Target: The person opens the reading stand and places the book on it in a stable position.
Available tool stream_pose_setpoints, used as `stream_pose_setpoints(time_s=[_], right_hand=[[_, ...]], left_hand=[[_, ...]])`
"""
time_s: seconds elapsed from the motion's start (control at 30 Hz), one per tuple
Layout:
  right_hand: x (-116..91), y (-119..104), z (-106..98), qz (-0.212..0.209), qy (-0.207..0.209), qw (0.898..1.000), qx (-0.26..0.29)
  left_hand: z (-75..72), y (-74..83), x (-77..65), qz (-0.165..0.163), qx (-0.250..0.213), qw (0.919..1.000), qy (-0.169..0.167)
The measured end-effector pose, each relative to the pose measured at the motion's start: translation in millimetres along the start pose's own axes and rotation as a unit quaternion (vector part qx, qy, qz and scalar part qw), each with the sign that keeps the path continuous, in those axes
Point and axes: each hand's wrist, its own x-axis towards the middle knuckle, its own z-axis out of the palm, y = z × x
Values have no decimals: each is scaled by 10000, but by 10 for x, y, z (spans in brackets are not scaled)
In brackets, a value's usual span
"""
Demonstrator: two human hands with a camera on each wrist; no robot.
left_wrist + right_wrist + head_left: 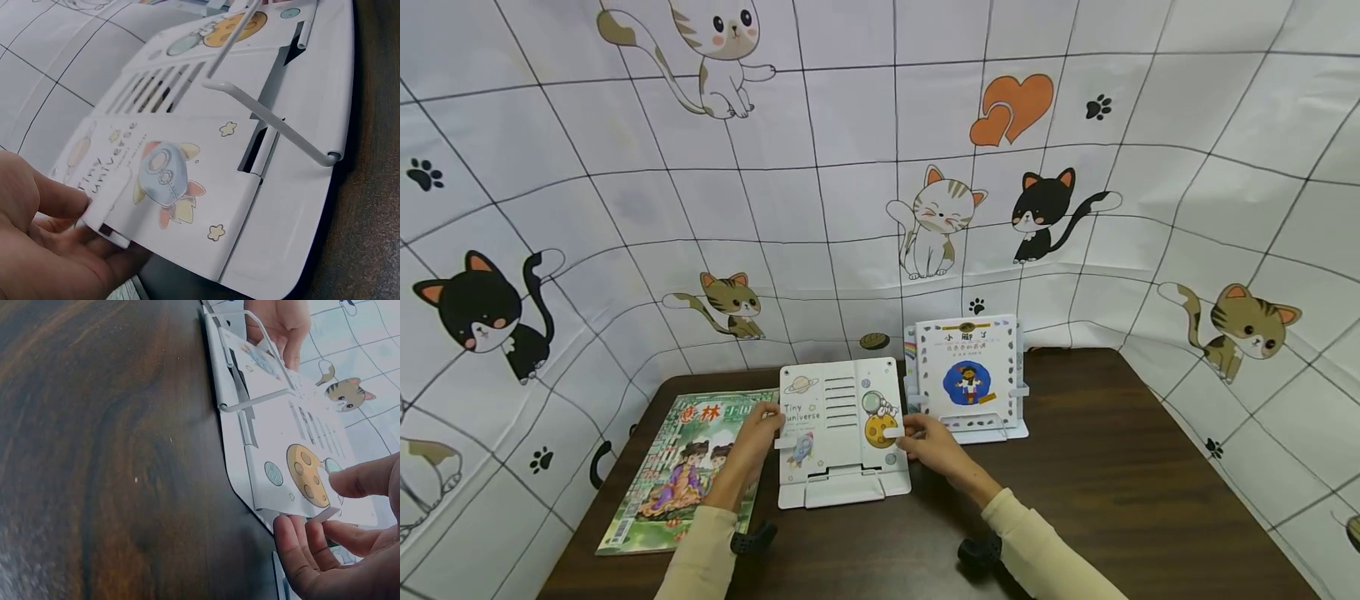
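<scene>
A white book stand, printed with "Tiny universe", a rocket and an astronaut on a yellow moon, stands tilted back on the table. My left hand grips its left edge; in the left wrist view the thumb lies by the side clip and the fingers pass behind the panel. At the right edge my right hand pinches the panel beside the other clip, thumb in front and fingers behind. A bent white wire rest sticks out along the stand's bottom. No book lies on this stand.
Left of the stand a green magazine lies flat, partly under my left forearm. Behind and to the right, a second stand holds a white picture book. The dark wooden table meets a cat-printed sheet at its back.
</scene>
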Motion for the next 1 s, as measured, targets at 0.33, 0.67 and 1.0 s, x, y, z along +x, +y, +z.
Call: stream_pose_setpoints(time_s=[0.33,0.67,1.0], right_hand=[[5,-29,21,-378,119,9991,-161],[78,-31,49,-984,609,9926,-377],[124,-173,71,-1516,909,9810,-805]], left_hand=[[-61,-6,-43,413,-231,9988,134],[-107,28,6,708,-563,9957,222],[-149,95,19,1101,-816,9896,427]])
